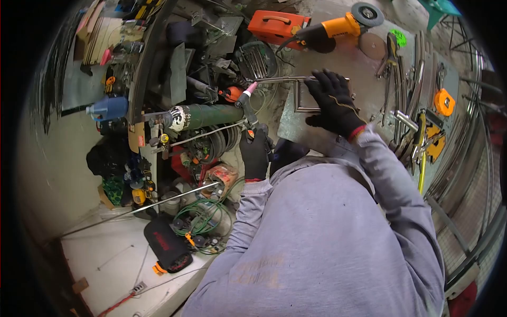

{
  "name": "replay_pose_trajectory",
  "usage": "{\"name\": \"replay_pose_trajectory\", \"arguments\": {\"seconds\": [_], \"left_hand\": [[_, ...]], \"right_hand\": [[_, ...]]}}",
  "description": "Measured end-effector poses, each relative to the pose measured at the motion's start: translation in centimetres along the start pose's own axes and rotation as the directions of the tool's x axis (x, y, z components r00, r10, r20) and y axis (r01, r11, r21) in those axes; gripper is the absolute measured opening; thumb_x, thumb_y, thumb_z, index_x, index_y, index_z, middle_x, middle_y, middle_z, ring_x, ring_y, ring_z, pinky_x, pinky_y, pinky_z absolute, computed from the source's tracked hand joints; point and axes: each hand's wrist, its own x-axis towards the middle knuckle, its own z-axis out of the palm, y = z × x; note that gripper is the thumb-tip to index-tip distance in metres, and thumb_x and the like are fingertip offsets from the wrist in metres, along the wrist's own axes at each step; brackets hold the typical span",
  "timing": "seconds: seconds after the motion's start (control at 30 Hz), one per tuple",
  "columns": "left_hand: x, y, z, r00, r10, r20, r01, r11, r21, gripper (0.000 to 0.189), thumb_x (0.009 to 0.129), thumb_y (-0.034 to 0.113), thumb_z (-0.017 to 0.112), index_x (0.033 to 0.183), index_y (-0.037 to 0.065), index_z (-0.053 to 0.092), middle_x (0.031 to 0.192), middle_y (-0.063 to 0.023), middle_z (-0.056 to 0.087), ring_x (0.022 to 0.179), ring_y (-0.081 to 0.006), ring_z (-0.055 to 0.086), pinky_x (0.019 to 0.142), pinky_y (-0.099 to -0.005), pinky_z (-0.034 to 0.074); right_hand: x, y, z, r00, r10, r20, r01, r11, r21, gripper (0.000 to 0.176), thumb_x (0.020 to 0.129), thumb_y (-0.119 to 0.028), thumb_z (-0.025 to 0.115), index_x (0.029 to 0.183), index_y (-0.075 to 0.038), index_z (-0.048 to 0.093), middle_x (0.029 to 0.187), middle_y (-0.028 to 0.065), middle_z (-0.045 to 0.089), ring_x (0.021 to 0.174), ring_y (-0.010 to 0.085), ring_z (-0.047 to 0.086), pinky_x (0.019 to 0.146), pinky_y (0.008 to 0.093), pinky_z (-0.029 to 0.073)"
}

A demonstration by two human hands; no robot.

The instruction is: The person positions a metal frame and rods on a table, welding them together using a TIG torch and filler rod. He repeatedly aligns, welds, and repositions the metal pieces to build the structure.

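My left hand (255,156), in a black glove, is closed round the handle of a welding torch (248,108). The torch points up, and its pink nozzle is close to the left end of a thin metal bar (277,80). Black-gloved too, my right hand (334,103) lies with its fingers apart over the right part of a small rectangular metal frame (297,96) on the metal table (296,124). The hand hides part of the frame. The bar meets the frame's top edge.
An orange angle grinder (332,27) and a red case (272,27) are at the table's far side. Pliers, a yellow tape measure (444,102) and metal rods lie at the right. A green gas cylinder (214,115) and coiled cables are at the left.
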Motion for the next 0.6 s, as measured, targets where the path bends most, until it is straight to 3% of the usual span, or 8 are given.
{"name": "replay_pose_trajectory", "arguments": {"seconds": [0.17, 0.23, 0.27, 0.3, 0.37, 0.4, 0.47, 0.6], "left_hand": [[0.0, -2.4, -0.5, 0.999, 0.004, -0.044, -0.009, 0.993, -0.115, 0.011, 0.100, 0.015, 0.068, 0.098, 0.006, 0.062, 0.070, -0.0028, 0.064, 0.053, -0.0105, 0.056, 0.050, -0.0283, 0.044], [0.0, -3.8, -0.7, 0.999, -0.011, -0.044, 0.004, 0.987, -0.160, 0.010, 0.100, 0.013, 0.068, 0.098, 0.005, 0.062, 0.071, -0.0028, 0.064, 0.053, -0.0101, 0.055, 0.050, -0.0282, 0.043], [0.2, -4.5, -1.0, 0.999, -0.035, 0.031, 0.040, 0.986, -0.161, 0.010, 0.100, 0.013, 0.069, 0.103, 0.005, 0.064, 0.078, -0.0036, 0.066, 0.059, -0.0108, 0.059, 0.053, -0.0282, 0.048], [-0.1, -4.2, -0.8, 0.993, -0.057, 0.107, 0.073, 0.985, -0.157, 0.013, 0.100, 0.013, 0.070, 0.109, 0.005, 0.066, 0.084, -0.0044, 0.068, 0.064, -0.0116, 0.064, 0.056, -0.0283, 0.052], [-1.0, -4.5, 0.1, 0.987, -0.025, 0.160, 0.064, 0.967, -0.247, 0.015, 0.100, 0.011, 0.071, 0.112, 0.005, 0.066, 0.085, -0.0024, 0.068, 0.068, -0.0099, 0.063, 0.060, -0.0263, 0.050], [-1.0, -4.6, 0.6, 0.987, -0.002, 0.160, 0.040, 0.972, -0.232, 0.017, 0.099, 0.009, 0.071, 0.115, 0.005, 0.067, 0.086, -0.0011, 0.069, 0.070, -0.0093, 0.063, 0.061, -0.0257, 0.050], [-0.1, -5.9, 0.6, 0.987, 0.012, 0.162, 0.024, 0.976, -0.214, 0.028, 0.099, 0.005, 0.072, 0.126, 0.005, 0.068, 0.089, 0.0024, 0.070, 0.072, -0.0073, 0.062, 0.063, -0.0250, 0.049], [0.5, -6.8, 0.2, 0.983, 0.030, 0.182, 0.000, 0.987, -0.162, 0.032, 0.099, 0.007, 0.074, 0.130, 0.005, 0.068, 0.093, 0.0020, 0.071, 0.075, -0.0074, 0.063, 0.064, -0.0247, 0.049]], "right_hand": [[-4.4, 0.2, -4.2, 0.992, 0.126, -0.005, -0.125, 0.988, 0.087, 0.075, 0.077, -0.022, 0.088, 0.146, -0.010, 0.058, 0.148, 0.0173, 0.055, 0.140, 0.0417, 0.050, 0.117, 0.0540, 0.040], [-7.1, 0.8, -4.5, 0.946, 0.307, -0.107, -0.262, 0.915, 0.307, 0.056, 0.085, -0.007, 0.077, 0.139, -0.007, 0.063, 0.138, 0.0189, 0.061, 0.131, 0.0406, 0.057, 0.111, 0.0476, 0.047], [-7.7, 0.5, -5.7, 0.934, 0.317, -0.162, -0.256, 0.915, 0.312, 0.047, 0.090, -0.002, 0.071, 0.137, -0.004, 0.065, 0.131, 0.0180, 0.064, 0.120, 0.0343, 0.064, 0.103, 0.0401, 0.052], [-8.5, -0.1, -6.5, 0.937, 0.314, -0.154, -0.258, 0.917, 0.303, 0.047, 0.090, -0.002, 0.071, 0.137, -0.004, 0.065, 0.131, 0.0180, 0.064, 0.120, 0.0343, 0.064, 0.103, 0.0401, 0.052], [-9.9, -1.1, -7.8, 0.780, 0.626, -0.008, -0.539, 0.679, 0.498, 0.042, 0.095, -0.003, 0.067, 0.137, -0.003, 0.065, 0.128, 0.0141, 0.065, 0.111, 0.0257, 0.068, 0.095, 0.0360, 0.055], [-10.6, -0.6, -7.1, 0.754, 0.657, 0.020, -0.534, 0.595, 0.601, 0.040, 0.098, -0.005, 0.065, 0.138, -0.003, 0.064, 0.125, 0.0106, 0.066, 0.106, 0.0191, 0.068, 0.088, 0.0321, 0.056], [-11.0, -0.7, -6.5, 0.742, 0.668, 0.050, -0.527, 0.537, 0.659, 0.040, 0.099, -0.006, 0.065, 0.139, -0.003, 0.064, 0.125, 0.0107, 0.066, 0.106, 0.0193, 0.068, 0.089, 0.0320, 0.056], [-10.5, -1.6, -6.3, 0.696, 0.690, 0.200, -0.586, 0.385, 0.713, 0.042, 0.102, -0.009, 0.065, 0.144, -0.005, 0.061, 0.128, 0.0123, 0.067, 0.103, 0.0170, 0.069, 0.089, 0.0312, 0.057]]}}
